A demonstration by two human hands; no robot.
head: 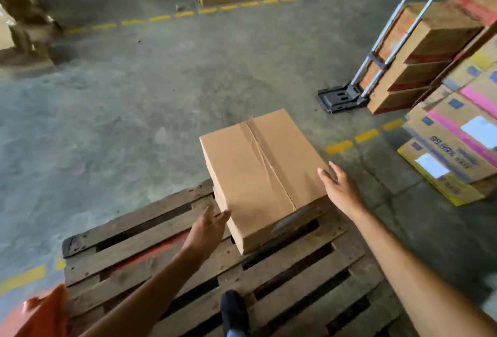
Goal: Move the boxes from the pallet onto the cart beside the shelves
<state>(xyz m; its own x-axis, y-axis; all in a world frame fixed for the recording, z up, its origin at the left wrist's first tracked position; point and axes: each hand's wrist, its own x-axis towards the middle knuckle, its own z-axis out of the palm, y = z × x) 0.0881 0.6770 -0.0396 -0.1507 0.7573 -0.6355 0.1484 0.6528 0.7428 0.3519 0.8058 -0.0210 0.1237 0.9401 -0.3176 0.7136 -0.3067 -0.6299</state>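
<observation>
Cardboard box (262, 172) between the two open hands: plain tan, clear glossy tape seam. Wooden pallet (172, 264) beneath: weathered brown, orange-red smear. Floor markings (366, 135) beyond the right hand (340, 188): yellow dashes. Stacked cartons (457, 145) further right: tan, pink and yellow bands, white labels.

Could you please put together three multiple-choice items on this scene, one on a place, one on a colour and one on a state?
1. Where does the plain brown cardboard box sit?
A. On the wooden slatted pallet
B. On the folding metal hand cart
C. On the bare floor

2. What colour are the dashed floor lines?
A. White
B. Yellow
C. Blue

3. How are the left hand and right hand?
A. Both fists clenched
B. Both open at the box's sides
C. Both carrying the box high

Answers: 1 A, the box rests on the slats; 2 B, the dashes are yellow; 3 B, the fingers are straight beside the box.
</observation>
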